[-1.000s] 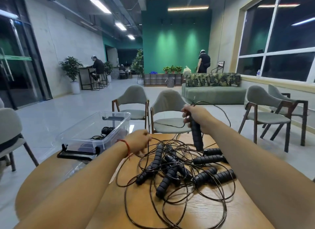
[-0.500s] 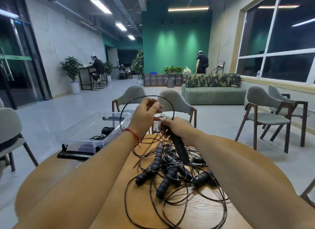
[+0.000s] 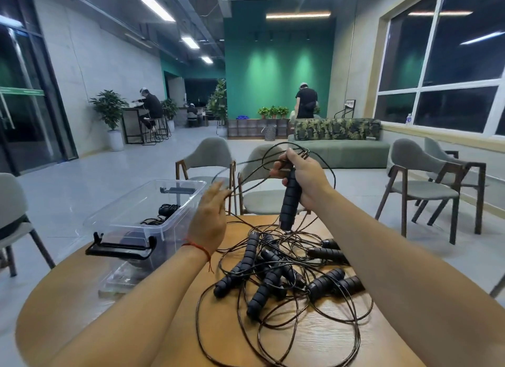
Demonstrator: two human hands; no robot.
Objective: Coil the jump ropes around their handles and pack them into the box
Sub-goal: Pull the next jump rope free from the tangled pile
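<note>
Your right hand (image 3: 303, 180) was raised over the far half of the round wooden table (image 3: 68, 298), fingers wrapped tight round the upper part of one black foam handle (image 3: 291, 199). The handle hung nearly upright, its lower tip just above the tangle. Several turns of thin cord (image 3: 297, 149) bunched at the top of your fist.

Your left hand (image 3: 210, 219) hovered lower and to the left, between the handle and the box, fingers loosely straight. A strand of cord crossed its fingertips; whether you pinched it can't be told.

The remaining jump ropes (image 3: 273, 273) lay heaped at the table's middle, with loops spilling toward the near edge and the right edge.

The clear plastic box (image 3: 128, 230) sat on the left part of the table, close to that edge, its black latch (image 3: 120, 247) facing you and one coiled rope (image 3: 165, 210) already inside. Bare wood lay between box and heap, partly under your left forearm.

Two grey chairs (image 3: 207, 158) stood just past the far edge.
</note>
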